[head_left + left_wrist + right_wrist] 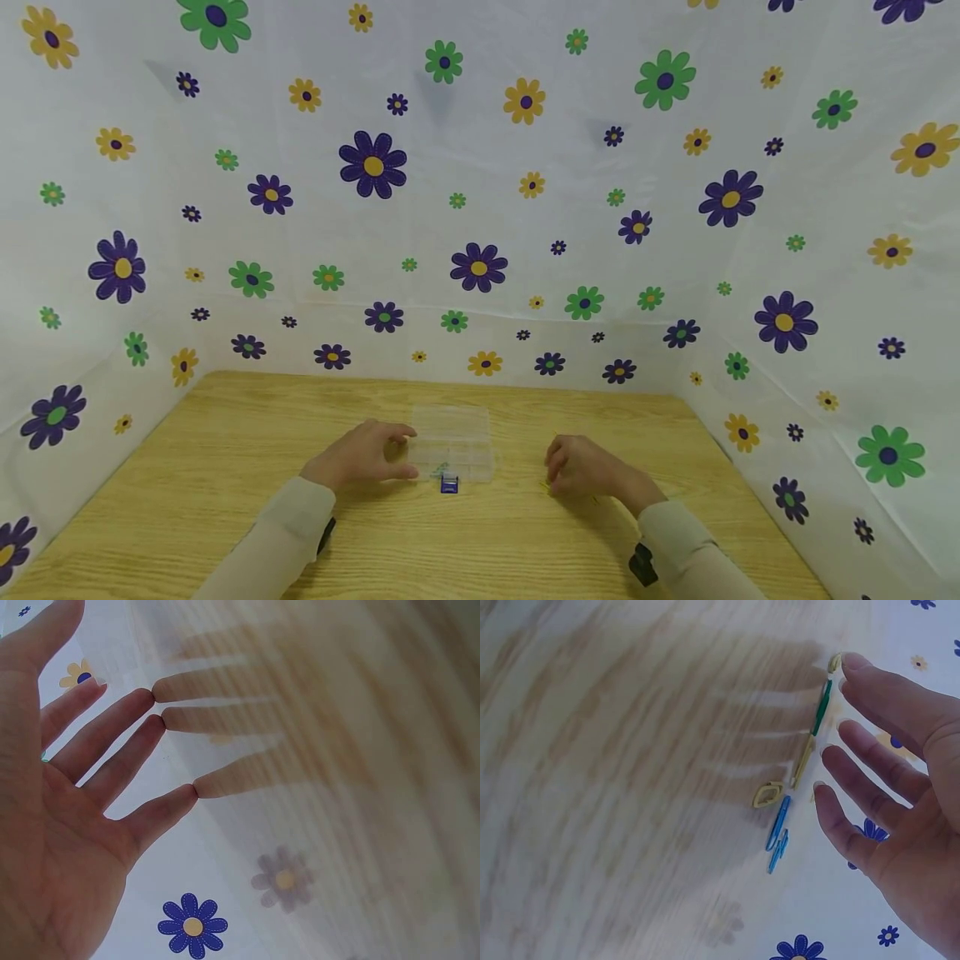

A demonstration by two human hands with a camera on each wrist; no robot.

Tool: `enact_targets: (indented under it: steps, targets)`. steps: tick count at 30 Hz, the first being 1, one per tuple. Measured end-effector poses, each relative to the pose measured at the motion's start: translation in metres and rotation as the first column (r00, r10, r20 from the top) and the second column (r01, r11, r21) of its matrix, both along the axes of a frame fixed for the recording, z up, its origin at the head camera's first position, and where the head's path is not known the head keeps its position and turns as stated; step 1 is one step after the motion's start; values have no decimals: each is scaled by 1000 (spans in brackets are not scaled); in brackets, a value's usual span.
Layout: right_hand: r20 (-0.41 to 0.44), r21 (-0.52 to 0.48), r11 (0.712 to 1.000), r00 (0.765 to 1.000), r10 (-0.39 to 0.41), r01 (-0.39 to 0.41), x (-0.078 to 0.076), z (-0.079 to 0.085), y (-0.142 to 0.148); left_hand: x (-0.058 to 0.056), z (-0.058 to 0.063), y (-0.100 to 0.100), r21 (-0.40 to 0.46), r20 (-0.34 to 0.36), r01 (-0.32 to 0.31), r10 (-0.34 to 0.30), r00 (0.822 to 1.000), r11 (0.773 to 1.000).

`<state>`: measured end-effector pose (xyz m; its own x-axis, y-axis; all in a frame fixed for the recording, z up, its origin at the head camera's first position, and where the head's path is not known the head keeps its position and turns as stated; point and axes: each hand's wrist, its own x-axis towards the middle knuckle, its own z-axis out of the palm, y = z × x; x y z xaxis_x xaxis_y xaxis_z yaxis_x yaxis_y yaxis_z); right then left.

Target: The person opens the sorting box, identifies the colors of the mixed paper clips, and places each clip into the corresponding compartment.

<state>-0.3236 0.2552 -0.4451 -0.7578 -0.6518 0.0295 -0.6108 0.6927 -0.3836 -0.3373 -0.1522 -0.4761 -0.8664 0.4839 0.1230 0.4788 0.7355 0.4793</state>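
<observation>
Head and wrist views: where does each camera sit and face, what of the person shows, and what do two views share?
Head: worn on the head, facing forward and down at the table, clear box and flowered sheet; left hand, right hand and sleeves show.
Left wrist: on that wrist, facing table and sheet; only the left hand shows.
Right wrist: on that wrist, facing coloured clips on the table; only the right hand shows.
Shared by head and right wrist: right hand, table, sheet.

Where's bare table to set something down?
The table is bare between the clear box and the right hand, and nearer the person than the dark blue piece. It's crowded at the box's left edge, by the left hand, and around the right hand, with small colored pieces.
</observation>
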Motion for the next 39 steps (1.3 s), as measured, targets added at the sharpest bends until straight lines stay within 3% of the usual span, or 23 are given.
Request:
enact_targets:
  steps: [25,39]
  targets:
    - [-59,73,997,998,16,-11,-3,-7,-4,1,-1,1,-2,-3,-31,31,1000,1000]
    - [-64,68,998,998,17,-13,0,-6,-6,1,0,0,0,-8,-8,8,1000,1000]
